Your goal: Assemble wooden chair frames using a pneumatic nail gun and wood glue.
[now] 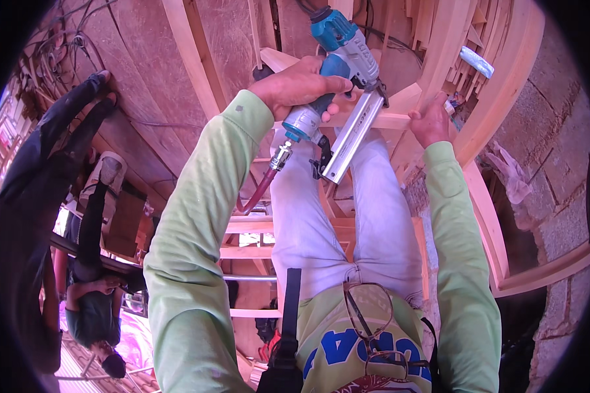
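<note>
Plank floor (pixel 144 39), left hand (pixel 301 85) around nail gun (pixel 351 56), right hand (pixel 431 121) curled on timber (pixel 393 122)

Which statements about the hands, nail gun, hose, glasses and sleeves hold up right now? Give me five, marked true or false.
1. The left hand has its fingers around the nail gun. True.
2. The hose is off the nail gun. False: the red hose is joined to it by a metal fitting.
3. The right hand is on the nail gun. False: the right hand is apart from it, at a wooden board.
4. Glasses hang at the shirt front. True.
5. The sleeves are red. False: the sleeves are green.
</note>
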### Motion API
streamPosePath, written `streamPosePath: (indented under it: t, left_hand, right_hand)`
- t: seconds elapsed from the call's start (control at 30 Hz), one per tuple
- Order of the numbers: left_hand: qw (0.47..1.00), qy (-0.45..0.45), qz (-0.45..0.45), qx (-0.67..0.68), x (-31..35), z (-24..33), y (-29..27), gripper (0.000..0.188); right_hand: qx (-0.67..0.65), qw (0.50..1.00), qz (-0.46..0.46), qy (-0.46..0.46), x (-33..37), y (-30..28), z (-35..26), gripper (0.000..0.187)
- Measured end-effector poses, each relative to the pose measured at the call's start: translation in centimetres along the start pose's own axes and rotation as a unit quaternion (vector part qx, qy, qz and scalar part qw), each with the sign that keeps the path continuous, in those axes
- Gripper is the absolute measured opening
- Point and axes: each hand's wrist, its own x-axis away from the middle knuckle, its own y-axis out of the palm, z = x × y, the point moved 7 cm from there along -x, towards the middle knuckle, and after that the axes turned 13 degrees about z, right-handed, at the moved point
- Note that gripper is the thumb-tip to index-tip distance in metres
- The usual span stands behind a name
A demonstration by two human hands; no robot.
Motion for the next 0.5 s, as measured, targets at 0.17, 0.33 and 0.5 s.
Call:
streamPosePath:
  t: [0.17, 0.33, 0.5]
  left_hand:
    - [0.999, 0.031, 0.001, 0.017, -0.1, 0.1, -0.1, 0.026]
    - [1.000, 0.003, 0.003, -0.006, -0.1, 0.6, 0.5, 0.025]
    - [1.000, 0.017, -0.003, 0.005, -0.4, -0.4, -0.5, 0.026]
  right_hand:
    - [-0.306, 0.940, 0.039, 0.149, -2.2, 1.5, 2.6, 0.070]
    - [-0.475, 0.813, 0.145, 0.304, -5.0, 4.0, 6.6, 0.068]
    - [-0.598, 0.758, 0.102, 0.242, -3.7, 3.1, 1.9, 0.069]
